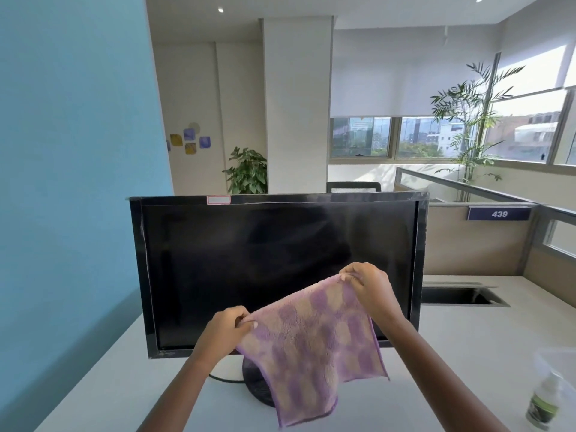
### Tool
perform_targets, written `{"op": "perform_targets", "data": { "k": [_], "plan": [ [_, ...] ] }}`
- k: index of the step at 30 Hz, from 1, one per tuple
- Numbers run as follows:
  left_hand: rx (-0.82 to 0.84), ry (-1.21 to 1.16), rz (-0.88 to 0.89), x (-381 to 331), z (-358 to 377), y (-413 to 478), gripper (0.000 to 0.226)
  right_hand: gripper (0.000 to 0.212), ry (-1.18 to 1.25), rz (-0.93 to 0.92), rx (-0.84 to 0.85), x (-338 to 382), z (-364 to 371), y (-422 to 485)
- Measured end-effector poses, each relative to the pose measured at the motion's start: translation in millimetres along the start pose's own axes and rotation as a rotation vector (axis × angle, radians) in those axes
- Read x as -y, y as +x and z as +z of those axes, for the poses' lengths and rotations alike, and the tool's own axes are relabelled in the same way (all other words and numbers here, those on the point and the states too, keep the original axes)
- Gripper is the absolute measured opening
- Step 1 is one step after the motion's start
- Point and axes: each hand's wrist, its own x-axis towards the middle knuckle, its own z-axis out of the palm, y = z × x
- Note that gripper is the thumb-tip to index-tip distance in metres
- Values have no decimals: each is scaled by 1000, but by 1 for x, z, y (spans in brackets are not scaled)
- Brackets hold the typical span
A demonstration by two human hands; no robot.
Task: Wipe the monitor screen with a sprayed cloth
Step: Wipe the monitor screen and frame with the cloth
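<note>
A blue wall point(71, 151) fills the left side, and a pale desk point(467, 338) runs across the lower part of the view. A black monitor point(277, 244) stands on the desk on a round base point(257, 388), its screen dark and facing the person. A thin cable point(224, 378) curves on the desk beside the base.

In front of the lower right part of the screen hangs a cloth point(314, 347) — purple and tan checks, spread out flat and tilted, its right corner higher than its left. Whether it touches the glass cannot be told.

The left hand point(224, 332) pinches the cloth's lower left corner with curled fingers and thumb. The right hand point(367, 285) pinches the upper right corner the same way — the cloth is stretched between the two.

A clear spray bottle point(544, 397) with a green label stands on the desk at the far right, well apart from the monitor. On the partition behind is a small sign point(498, 213) reading 439, and a small white sticker point(218, 200) sits on the monitor's top edge.
</note>
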Motion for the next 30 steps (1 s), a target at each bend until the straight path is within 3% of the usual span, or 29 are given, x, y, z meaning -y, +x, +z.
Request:
{"op": "perform_targets", "data": {
  "k": [4, 8, 11, 14, 18, 22, 27, 30],
  "plan": [
    [20, 20, -28, -8, -9, 3, 19, 13, 11, 115, 24, -5, 1, 1],
    [77, -334, -183, -38, -18, 6, 16, 15, 36, 213, 110, 6, 1, 0],
    [111, -567, -292, -64, -19, 10, 13, 11, 100, 175, 123, 25, 4, -7],
    [166, -704, -282, -85, -17, 12, 15, 6, 159, 117, 157, 47, 17, -16],
    [183, -656, -158, -99, -10, 12, 15, 8, 258, 83, 213, 70, 32, -28],
    [175, -607, -78, -100, -14, 12, 19, 15, 330, 50, 159, 80, 35, -37],
    [195, -508, 87, -94, -28, 13, 2, 33, 481, -33, 142, 83, 37, -47],
    [188, -426, 150, -91, -39, 17, 16, 34, 534, -63, 92, 78, 37, -49]
  ]
}}
